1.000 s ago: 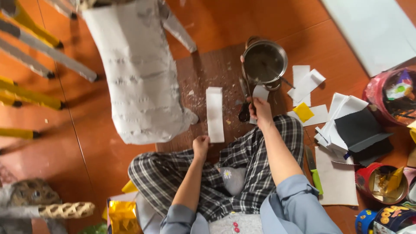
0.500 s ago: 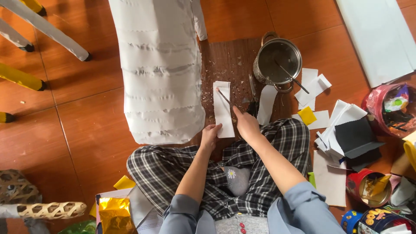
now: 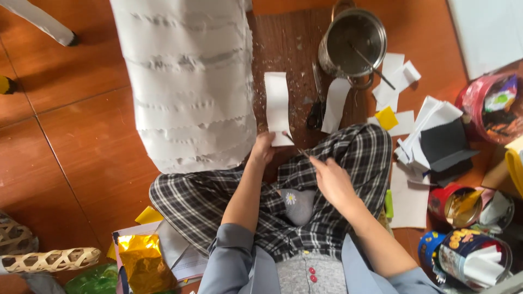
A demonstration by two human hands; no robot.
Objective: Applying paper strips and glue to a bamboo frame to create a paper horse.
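Left hand [image 3: 265, 148] has the white strip [image 3: 278, 107] pinched at its near end, thumb on top, and the strip runs away from the body across the dark board [image 3: 283, 43] on the floor. Right hand [image 3: 332, 179] sits over the checked trousers [image 3: 348, 158], fingers curled around something thin and dark that pokes toward the strip's near corner — a brush or a blade, too small to tell which. So both hands are closed on something: left on paper, right on that slim tool. This reads as the working of a single strip, with the tool tip just short of the paper's lower edge; it looks like a step barely started, the strip whole and clean. The next move would call for a steady left pinch to keep the paper flat while the right brings the tip onto it with care, since the strip is light and could lift or skew. Just left of the strip stands the big paper-layered form [image 3: 190, 81], close but not touching the hand. Beyond, a steel pot [image 3: 353, 41] with a stick in it, scissors [image 3: 316, 109] and a second strip [image 3: 335, 98] beside them.
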